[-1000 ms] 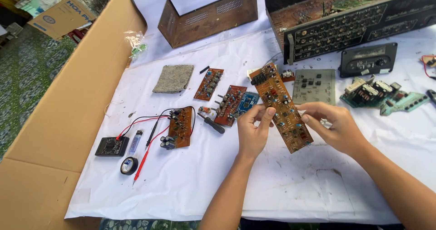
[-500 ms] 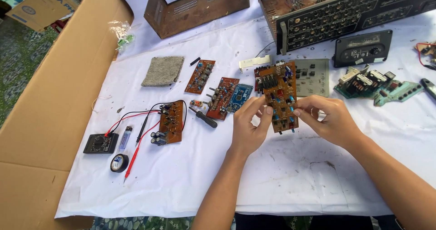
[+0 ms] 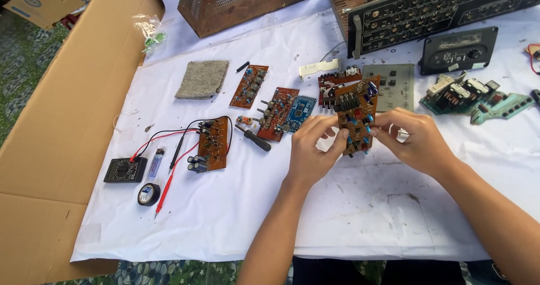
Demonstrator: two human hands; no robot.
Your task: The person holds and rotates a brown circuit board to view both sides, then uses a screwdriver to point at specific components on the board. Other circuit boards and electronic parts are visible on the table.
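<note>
Pinched by both edges between left hand (image 3: 312, 150) and right hand (image 3: 413, 141) above the white sheet (image 3: 236, 217), brown circuit board (image 3: 355, 116) could slip, bending its blue capacitors.

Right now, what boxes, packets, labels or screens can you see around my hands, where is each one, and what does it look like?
Cardboard box: far left corner, brown with dark printing.
Clear plastic bag: left cardboard edge, crumpled, green bits inside.
Multimeter: near left on the white sheet, black, flat; its screen too small to make out.
Cassette door: far right, black, rounded window.
</note>
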